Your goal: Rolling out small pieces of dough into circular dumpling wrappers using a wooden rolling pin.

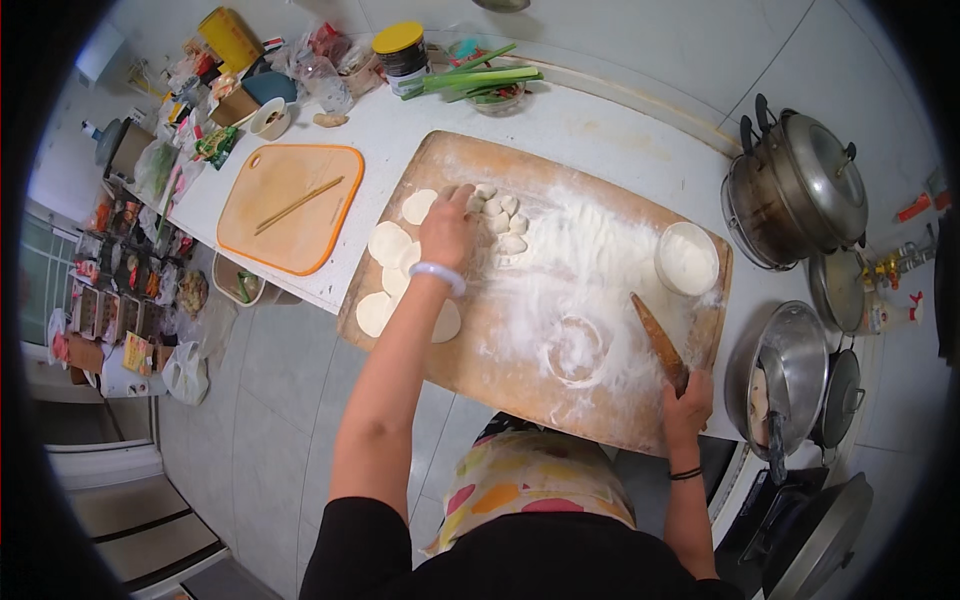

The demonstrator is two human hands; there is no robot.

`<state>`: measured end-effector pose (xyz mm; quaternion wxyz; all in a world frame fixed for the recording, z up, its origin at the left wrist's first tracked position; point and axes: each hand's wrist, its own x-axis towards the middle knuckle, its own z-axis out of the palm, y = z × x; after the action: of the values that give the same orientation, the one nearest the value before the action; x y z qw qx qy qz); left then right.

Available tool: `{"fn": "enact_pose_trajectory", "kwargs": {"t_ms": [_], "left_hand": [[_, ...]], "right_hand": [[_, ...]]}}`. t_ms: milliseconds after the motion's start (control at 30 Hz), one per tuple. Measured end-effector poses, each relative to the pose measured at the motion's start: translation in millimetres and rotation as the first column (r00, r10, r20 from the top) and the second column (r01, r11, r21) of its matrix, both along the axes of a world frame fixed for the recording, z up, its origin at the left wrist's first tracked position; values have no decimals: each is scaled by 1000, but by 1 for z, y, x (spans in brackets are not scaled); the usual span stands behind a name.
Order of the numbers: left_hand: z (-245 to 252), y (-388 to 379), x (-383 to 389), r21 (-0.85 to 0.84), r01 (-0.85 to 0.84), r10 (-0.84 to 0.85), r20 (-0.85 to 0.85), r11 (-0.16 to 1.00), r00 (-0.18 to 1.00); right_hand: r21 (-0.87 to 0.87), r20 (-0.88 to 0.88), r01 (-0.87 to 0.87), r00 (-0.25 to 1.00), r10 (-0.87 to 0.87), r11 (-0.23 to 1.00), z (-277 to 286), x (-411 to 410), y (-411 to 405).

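A floured wooden board (465,375) lies on the white counter. My left hand (448,229) reaches over its left part, between flat round dough wrappers (388,244) and several small dough pieces (498,223). The fingertips touch or nearly touch the pieces; whether they grip one is hidden. My right hand (686,409) is closed around the lower end of a tapered wooden rolling pin (657,337) at the board's right front edge. Loose flour (592,247) covers the middle. A round container of flour (686,259) stands at the right back of the board.
Left of the board lies an orange-rimmed cutting board (341,217) with chopsticks (300,205). Green onions (487,78) and a yellow-lidded can (401,56) stand behind. To the right are a steamer pot (799,184) and a steel bowl (799,337) with utensils.
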<state>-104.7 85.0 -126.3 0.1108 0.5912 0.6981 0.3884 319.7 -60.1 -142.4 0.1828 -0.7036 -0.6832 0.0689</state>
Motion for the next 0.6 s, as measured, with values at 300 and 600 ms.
{"fn": "enact_pose_trajectory", "kwargs": {"t_ms": [300,600], "left_hand": [[5,-38,33,-380,-59,-20,-200,923,980],[-4,-48,33,-326,20,-40,-53,945,998]], "right_hand": [[47,31,22,999,-24,999,-10,0,-3],[115,7,1,1000,-2,993,-16,4,-3]]}}
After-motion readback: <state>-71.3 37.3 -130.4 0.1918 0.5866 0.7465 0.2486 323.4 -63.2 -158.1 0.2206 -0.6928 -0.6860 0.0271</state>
